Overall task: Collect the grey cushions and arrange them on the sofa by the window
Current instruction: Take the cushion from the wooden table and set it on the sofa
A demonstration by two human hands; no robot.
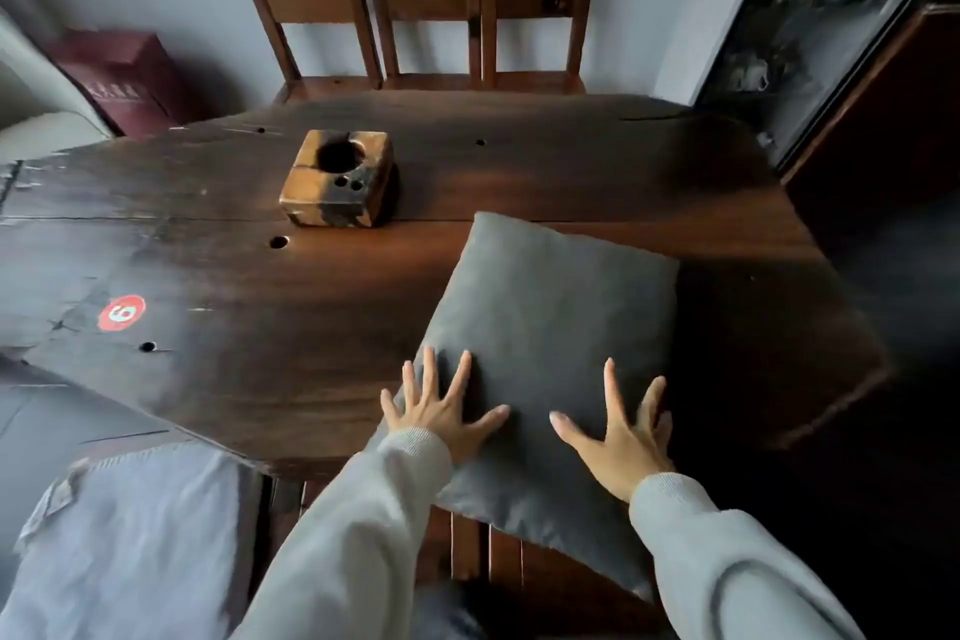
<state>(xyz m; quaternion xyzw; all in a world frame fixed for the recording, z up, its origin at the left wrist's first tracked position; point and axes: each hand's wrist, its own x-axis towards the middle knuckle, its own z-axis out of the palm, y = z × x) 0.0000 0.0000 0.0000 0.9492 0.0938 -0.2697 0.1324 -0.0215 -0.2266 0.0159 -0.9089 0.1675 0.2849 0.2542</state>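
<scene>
A grey cushion [545, 327] lies flat on the dark wooden table [234, 276], its near corner hanging over the table's front edge. My left hand [441, 405] rests on the cushion's near left edge with fingers spread. On the near right part of the same cushion, my right hand [618, 437] also lies flat with its fingers apart. Neither hand grips the fabric. No sofa or window is in view.
A wooden block with round holes [337, 179] stands on the table's middle. A red round sticker [122, 312] marks the left part. Three wooden chairs [426, 16] line the far wall. A dark cabinet [831, 42] stands at right, a light cloth [135, 535] at lower left.
</scene>
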